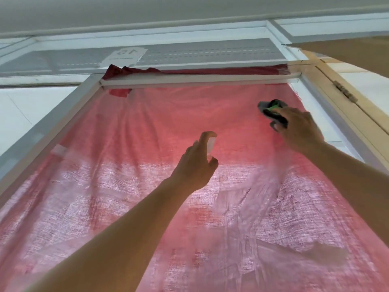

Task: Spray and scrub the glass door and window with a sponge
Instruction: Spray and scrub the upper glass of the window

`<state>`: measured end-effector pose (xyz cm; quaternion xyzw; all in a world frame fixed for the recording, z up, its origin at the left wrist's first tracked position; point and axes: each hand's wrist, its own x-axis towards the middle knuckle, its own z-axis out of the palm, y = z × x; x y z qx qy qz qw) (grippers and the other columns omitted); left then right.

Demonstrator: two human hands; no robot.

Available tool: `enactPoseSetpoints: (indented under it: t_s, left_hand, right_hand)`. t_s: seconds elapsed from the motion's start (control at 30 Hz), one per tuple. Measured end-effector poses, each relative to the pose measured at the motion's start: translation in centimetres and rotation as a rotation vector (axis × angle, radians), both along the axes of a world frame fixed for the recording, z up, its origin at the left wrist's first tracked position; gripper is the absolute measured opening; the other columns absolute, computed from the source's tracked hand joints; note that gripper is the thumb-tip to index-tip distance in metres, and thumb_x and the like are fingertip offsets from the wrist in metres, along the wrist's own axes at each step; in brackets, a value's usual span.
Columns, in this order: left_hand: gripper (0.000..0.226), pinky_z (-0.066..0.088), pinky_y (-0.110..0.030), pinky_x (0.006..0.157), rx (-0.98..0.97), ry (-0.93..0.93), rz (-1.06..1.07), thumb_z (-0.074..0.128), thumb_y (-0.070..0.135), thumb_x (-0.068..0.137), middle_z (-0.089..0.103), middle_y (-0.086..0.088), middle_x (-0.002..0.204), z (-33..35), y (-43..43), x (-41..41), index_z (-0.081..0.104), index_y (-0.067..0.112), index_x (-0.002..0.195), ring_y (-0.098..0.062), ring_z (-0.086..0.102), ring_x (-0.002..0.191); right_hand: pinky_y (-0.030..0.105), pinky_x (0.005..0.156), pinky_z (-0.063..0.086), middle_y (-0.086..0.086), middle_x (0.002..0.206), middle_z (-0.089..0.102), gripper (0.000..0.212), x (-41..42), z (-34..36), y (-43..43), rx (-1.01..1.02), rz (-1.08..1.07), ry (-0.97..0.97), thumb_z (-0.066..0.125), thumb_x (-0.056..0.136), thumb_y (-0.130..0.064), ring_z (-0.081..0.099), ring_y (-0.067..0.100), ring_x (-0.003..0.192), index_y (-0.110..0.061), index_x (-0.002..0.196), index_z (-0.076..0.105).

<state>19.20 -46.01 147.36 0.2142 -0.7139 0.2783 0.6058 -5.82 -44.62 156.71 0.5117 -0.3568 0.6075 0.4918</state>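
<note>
Sponge (272,112) under right hand (299,129), spray bottle (211,146) in left hand (196,165)

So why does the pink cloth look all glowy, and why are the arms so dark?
Head view: daylight shines through the red cloth, so it glows; the left hand and right hand are lit from behind, so they look dim.

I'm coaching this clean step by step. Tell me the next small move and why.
Probably one short spray at the top middle of the glass door. The left hand grips the spray bottle raised toward it, and that band looks dry, while wet streaks show lower down. The right hand holds the sponge against the glass near the top right, ready to scrub across.
</note>
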Motion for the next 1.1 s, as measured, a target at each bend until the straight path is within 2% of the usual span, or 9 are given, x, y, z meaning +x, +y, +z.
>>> enactPoseSetpoints:
  t_s: [0.13,0.23,0.43,0.53,0.6,0.67,0.77,0.93,1.1]
  left_hand:
    - [0.050,0.033,-0.025,0.052,0.005,-0.015,-0.002,0.050,0.009,0.094,0.044,-0.005,0.107,-0.9,0.0,-0.9,0.030,0.028,0.136,-0.011,0.041,0.064]
    - [0.051,0.038,-0.029,0.062,0.011,-0.014,-0.003,0.052,0.009,0.094,0.044,-0.005,0.108,-1.4,0.2,-1.3,0.030,0.029,0.136,-0.019,0.046,0.073]
    - [0.052,0.041,-0.034,0.068,0.026,-0.010,-0.023,0.053,0.009,0.094,0.043,-0.004,0.111,-2.0,0.3,-1.6,0.030,0.028,0.136,-0.025,0.050,0.085]
    - [0.052,0.043,-0.036,0.069,0.039,-0.028,-0.047,0.052,0.009,0.094,0.046,-0.009,0.117,-2.7,0.4,-1.6,0.030,0.029,0.136,-0.028,0.051,0.088]
    - [0.052,0.047,-0.041,0.078,0.049,-0.036,-0.062,0.052,0.009,0.094,0.046,-0.013,0.122,-3.5,0.5,-1.9,0.029,0.030,0.136,-0.033,0.050,0.101]
    - [0.051,0.043,-0.043,0.088,0.054,-0.044,-0.081,0.051,0.009,0.095,0.044,-0.009,0.116,-4.3,0.7,-1.8,0.030,0.029,0.137,-0.034,0.047,0.110]
    - [0.052,0.041,-0.036,0.081,0.065,-0.052,-0.098,0.051,0.010,0.095,0.043,-0.007,0.117,-5.2,0.6,-1.5,0.029,0.030,0.137,-0.031,0.046,0.111]
    - [0.054,0.045,-0.040,0.092,0.086,-0.064,-0.100,0.053,0.009,0.094,0.044,-0.010,0.133,-6.7,0.7,-0.7,0.028,0.029,0.137,-0.033,0.045,0.121]
    - [0.053,0.042,-0.047,0.101,0.129,-0.068,-0.111,0.052,0.010,0.094,0.039,-0.010,0.142,-7.8,0.8,-0.4,0.028,0.031,0.137,-0.036,0.038,0.130]
  right_hand:
    - [0.052,0.092,0.045,0.016,0.129,0.057,0.042,-5.3,-1.9,0.7,-0.001,-0.025,-0.072,0.055,0.096,-0.025,0.051,0.040,0.109,-0.023,0.137,0.048]
    - [0.052,0.095,0.042,0.014,0.133,0.054,0.043,-6.2,-3.5,0.9,0.022,-0.022,-0.058,0.057,0.095,-0.024,0.048,0.039,0.113,-0.023,0.137,0.048]
    - [0.033,0.089,0.031,0.009,0.138,0.048,0.042,-2.3,-7.0,0.5,0.051,-0.011,0.019,0.054,0.097,-0.021,0.041,0.031,0.114,-0.023,0.139,0.046]
    - [0.035,0.094,0.035,0.007,0.142,0.043,0.044,-0.1,-9.3,0.2,0.071,-0.037,0.054,0.052,0.097,-0.020,0.041,0.030,0.114,-0.026,0.140,0.045]
    - [0.038,0.094,0.038,0.008,0.140,0.045,0.044,1.4,-11.4,-0.1,0.058,-0.016,0.096,0.055,0.096,-0.017,0.043,0.030,0.113,-0.024,0.139,0.048]
    - [0.038,0.087,0.041,0.009,0.137,0.047,0.043,2.5,-14.0,-0.4,0.050,-0.024,0.158,0.059,0.093,-0.015,0.045,0.032,0.109,-0.020,0.135,0.051]
    - [0.041,0.085,0.044,0.008,0.135,0.048,0.041,2.8,-16.8,-0.2,0.070,-0.037,0.191,0.060,0.093,-0.014,0.045,0.033,0.110,-0.018,0.133,0.053]
    - [0.043,0.087,0.044,0.011,0.137,0.044,0.044,2.0,-18.9,0.8,0.124,-0.053,0.118,0.058,0.094,-0.016,0.045,0.034,0.111,-0.017,0.137,0.049]
    - [0.035,0.092,0.036,0.010,0.144,0.036,0.044,-0.5,-18.3,1.8,0.141,-0.065,-0.185,0.049,0.099,-0.021,0.038,0.030,0.118,-0.023,0.143,0.041]
